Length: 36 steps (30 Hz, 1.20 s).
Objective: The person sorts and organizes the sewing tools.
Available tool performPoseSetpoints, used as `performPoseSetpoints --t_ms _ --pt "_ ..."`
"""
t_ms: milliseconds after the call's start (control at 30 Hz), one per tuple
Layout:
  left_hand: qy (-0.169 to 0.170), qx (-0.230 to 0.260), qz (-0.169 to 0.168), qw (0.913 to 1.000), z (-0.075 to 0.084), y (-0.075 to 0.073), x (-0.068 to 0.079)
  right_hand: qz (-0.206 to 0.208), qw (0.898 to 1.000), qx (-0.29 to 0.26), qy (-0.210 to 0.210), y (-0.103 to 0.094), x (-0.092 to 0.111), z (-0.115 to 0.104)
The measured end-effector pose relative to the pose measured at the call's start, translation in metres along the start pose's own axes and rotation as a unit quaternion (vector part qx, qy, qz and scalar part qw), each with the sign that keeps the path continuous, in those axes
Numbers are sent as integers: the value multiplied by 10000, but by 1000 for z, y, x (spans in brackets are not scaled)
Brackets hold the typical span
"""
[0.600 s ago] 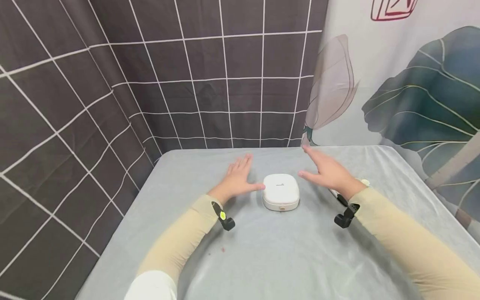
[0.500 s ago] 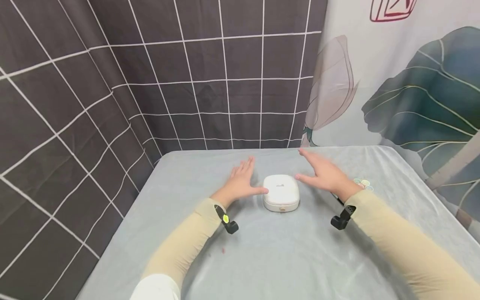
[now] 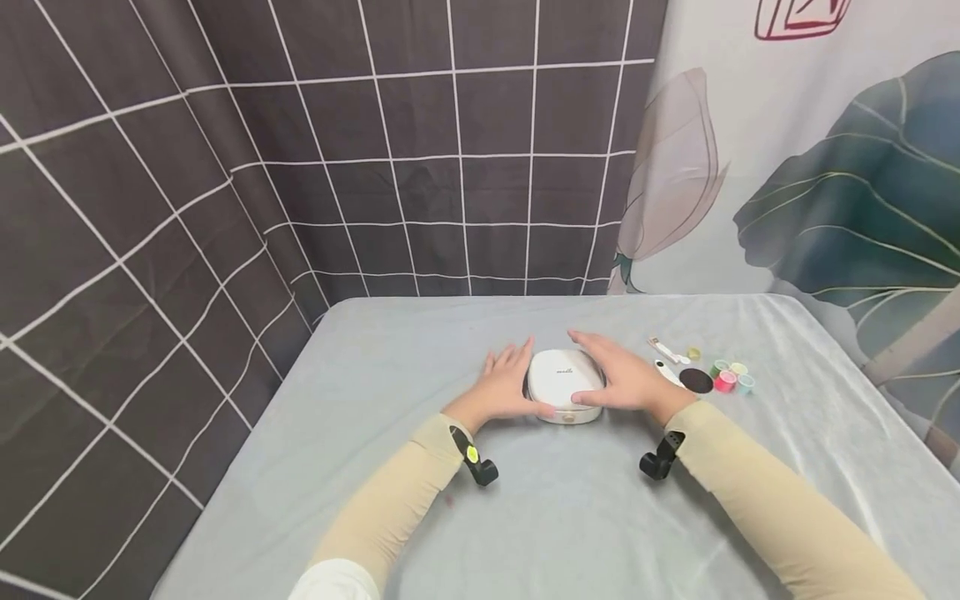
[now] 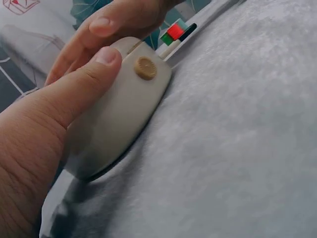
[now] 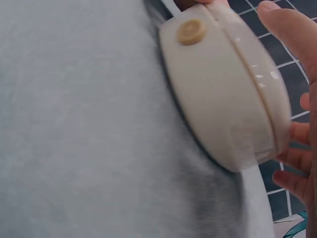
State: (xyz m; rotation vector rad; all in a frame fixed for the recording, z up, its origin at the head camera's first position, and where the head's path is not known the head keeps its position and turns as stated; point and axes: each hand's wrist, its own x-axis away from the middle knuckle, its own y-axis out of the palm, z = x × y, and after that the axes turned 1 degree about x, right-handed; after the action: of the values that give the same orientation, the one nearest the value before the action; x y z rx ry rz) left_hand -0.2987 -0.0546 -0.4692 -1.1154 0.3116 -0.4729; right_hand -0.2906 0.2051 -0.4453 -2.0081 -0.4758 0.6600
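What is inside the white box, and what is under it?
The box is closed, so its inside cannot be seen. Under it lies the grey cloth; the patch directly beneath is covered.

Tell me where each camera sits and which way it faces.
Head: on the head, looking forward and down at a white, rounded, plastic-looking case on grey cloth; the left hand, right hand and beige fabric sleeves show.
Left wrist: on that wrist, facing the case's front; left hand close, right hand beyond.
Right wrist: on that wrist, facing the same front; right hand at the right edge.
Both wrist views share the case's round tan button.
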Motion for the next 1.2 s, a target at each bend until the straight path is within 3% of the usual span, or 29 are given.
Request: performPoseSetpoints --t_ms 133,300,600,1200 --pt "-19 342 -39 9994 2 6 0 12 9999 -70 -140 7 1 1" --pt "-72 511 151 9986 2 12 3 27 9996 130 -251 16 -1 4" --pt "-38 410 462 9981 3 24 6 413 9984 177 -349 30 -4 9" --pt "-23 182 417 9990 1 30 6 659 9970 231 -328 31 -3 5"
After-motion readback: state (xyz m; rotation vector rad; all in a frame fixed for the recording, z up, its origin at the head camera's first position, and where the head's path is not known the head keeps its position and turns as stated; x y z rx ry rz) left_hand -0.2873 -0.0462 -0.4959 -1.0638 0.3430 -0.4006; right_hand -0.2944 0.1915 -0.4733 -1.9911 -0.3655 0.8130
